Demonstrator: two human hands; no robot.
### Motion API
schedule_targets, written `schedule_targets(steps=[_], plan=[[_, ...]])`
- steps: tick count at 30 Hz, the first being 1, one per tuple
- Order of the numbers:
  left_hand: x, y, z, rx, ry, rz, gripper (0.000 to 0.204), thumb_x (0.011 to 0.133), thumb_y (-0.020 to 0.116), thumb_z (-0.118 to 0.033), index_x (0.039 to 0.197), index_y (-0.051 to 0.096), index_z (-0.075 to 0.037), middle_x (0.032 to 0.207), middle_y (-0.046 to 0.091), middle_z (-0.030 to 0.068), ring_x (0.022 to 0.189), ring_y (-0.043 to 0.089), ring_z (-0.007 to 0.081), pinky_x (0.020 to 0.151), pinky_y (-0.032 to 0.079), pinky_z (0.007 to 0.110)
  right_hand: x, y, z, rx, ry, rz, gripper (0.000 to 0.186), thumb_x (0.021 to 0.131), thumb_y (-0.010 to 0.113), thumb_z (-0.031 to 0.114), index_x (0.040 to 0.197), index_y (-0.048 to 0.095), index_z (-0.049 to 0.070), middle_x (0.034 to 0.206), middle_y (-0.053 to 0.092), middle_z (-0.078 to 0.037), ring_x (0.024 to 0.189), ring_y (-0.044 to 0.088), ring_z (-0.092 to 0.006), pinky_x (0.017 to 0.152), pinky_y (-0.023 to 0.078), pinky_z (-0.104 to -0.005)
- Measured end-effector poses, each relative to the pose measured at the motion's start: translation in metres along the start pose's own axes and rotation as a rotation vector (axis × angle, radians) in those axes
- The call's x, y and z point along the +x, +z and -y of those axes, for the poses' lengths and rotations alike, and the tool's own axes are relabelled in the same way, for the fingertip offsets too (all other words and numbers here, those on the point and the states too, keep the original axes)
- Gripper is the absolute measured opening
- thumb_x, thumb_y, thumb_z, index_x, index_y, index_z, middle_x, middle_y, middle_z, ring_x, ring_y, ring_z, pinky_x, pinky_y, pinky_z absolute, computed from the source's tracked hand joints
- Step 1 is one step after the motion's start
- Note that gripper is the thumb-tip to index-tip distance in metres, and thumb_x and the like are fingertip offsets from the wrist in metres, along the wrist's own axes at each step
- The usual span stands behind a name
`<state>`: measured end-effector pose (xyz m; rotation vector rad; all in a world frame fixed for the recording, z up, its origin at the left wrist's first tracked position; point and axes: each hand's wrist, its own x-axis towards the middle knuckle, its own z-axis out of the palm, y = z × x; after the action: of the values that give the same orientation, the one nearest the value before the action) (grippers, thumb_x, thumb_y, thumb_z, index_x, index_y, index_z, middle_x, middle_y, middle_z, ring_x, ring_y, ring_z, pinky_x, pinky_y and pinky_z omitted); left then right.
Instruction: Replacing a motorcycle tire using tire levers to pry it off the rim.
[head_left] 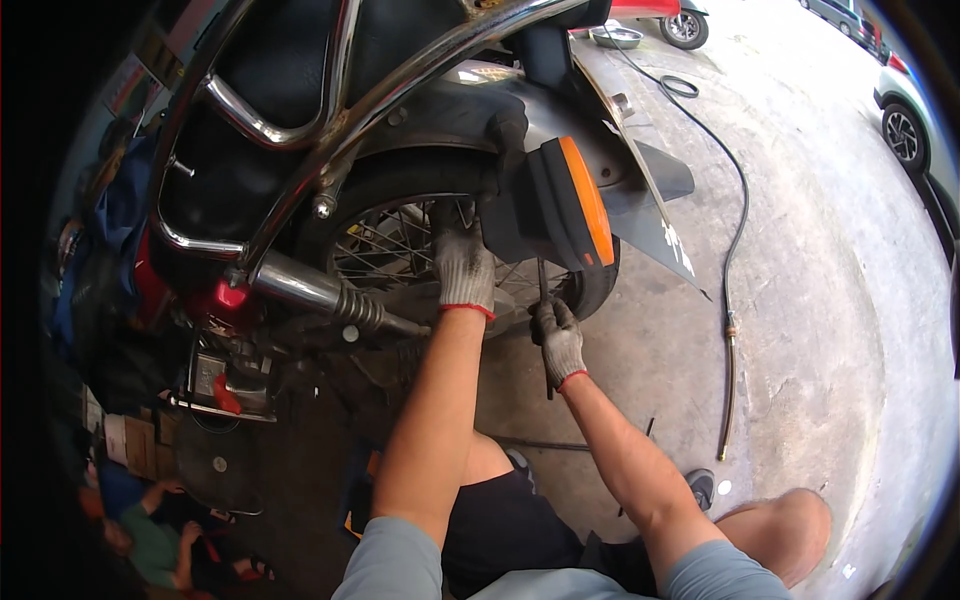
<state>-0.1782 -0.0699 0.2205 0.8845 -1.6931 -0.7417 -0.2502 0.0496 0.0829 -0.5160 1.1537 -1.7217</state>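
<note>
A motorcycle's rear wheel with a black tyre [597, 291] and wire spokes [392, 243] is in front of me. My left hand [466, 272], in a pale knitted glove with a red cuff and dark fingers, reaches in at the wheel by the spokes. Its fingertips are partly lost in shadow, so its grip is unclear. My right hand [561, 345], gloved alike, is closed round a slim dark metal bar [544, 282] standing up against the tyre's near side. Above it juts an orange turn signal [586, 200] in a black housing.
A chrome rack [330, 135] and shock absorber [310, 285] flank the wheel on the left. An air hose [741, 200] snakes over the concrete floor on the right. Another dark bar [550, 443] lies near my knees. A person [150, 540] sits at lower left; a car [905, 125] stands far right.
</note>
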Motion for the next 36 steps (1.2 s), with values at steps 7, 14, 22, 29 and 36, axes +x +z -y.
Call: schedule_targets(steps=[7, 14, 22, 29, 36], plan=[[-0.002, 0.013, 0.011, 0.594, 0.278, 0.240, 0.038, 0.099, 0.037, -0.027, 0.127, 0.049, -0.005, 0.126, 0.055, 0.0135, 0.116, 0.052, 0.0232, 0.100, 0.039, 0.035, 0.031, 0.013, 0.000, 0.123, -0.061, -0.087, 0.021, 0.095, 0.052, 0.021, 0.095, 0.061, 0.002, 0.077, 0.058, 0.000, 0.063, 0.049, -0.0078, 0.056, 0.040, -0.0232], [-0.015, 0.021, 0.065, 0.242, 0.126, 0.045, 0.033, 0.091, 0.052, -0.029, 0.112, 0.061, -0.004, 0.113, 0.062, 0.0147, 0.105, 0.059, 0.0291, 0.088, 0.046, 0.039, 0.047, 0.018, -0.020, 0.187, -0.062, -0.211, 0.017, 0.093, 0.054, 0.012, 0.099, 0.058, -0.003, 0.085, 0.062, -0.006, 0.069, 0.056, -0.0131, 0.061, 0.046, -0.0267], [-0.022, 0.021, 0.070, 0.332, 0.190, 0.036, 0.037, 0.085, 0.059, -0.032, 0.108, 0.062, -0.003, 0.107, 0.063, 0.0165, 0.102, 0.059, 0.0349, 0.086, 0.047, 0.042, 0.028, 0.028, -0.020, 0.465, 0.103, -0.095, 0.014, 0.092, 0.051, 0.009, 0.103, 0.055, 0.002, 0.082, 0.059, -0.006, 0.068, 0.057, -0.0170, 0.059, 0.046, -0.0293], [-0.047, 0.020, -0.007, 0.734, 0.178, 0.198, 0.041, 0.093, 0.050, -0.036, 0.114, 0.055, -0.002, 0.118, 0.057, 0.0159, 0.113, 0.051, 0.0317, 0.095, 0.042, 0.039, 0.019, 0.027, -0.021, 0.783, 0.222, -0.005, 0.029, 0.097, 0.051, 0.025, 0.115, 0.054, 0.003, 0.103, 0.062, -0.008, 0.088, 0.062, -0.0233, 0.077, 0.051, -0.0362], [-0.052, 0.021, -0.035, 0.439, -0.231, 0.448, 0.077, 0.083, 0.054, -0.062, 0.126, 0.051, 0.002, 0.129, 0.051, 0.0254, 0.120, 0.047, 0.0377, 0.099, 0.036, 0.039, 0.023, 0.039, -0.061, 0.857, 0.263, 0.116, 0.045, 0.098, 0.047, 0.033, 0.131, 0.046, 0.003, 0.129, 0.055, -0.010, 0.118, 0.051, -0.0267, 0.102, 0.039, -0.0411]])
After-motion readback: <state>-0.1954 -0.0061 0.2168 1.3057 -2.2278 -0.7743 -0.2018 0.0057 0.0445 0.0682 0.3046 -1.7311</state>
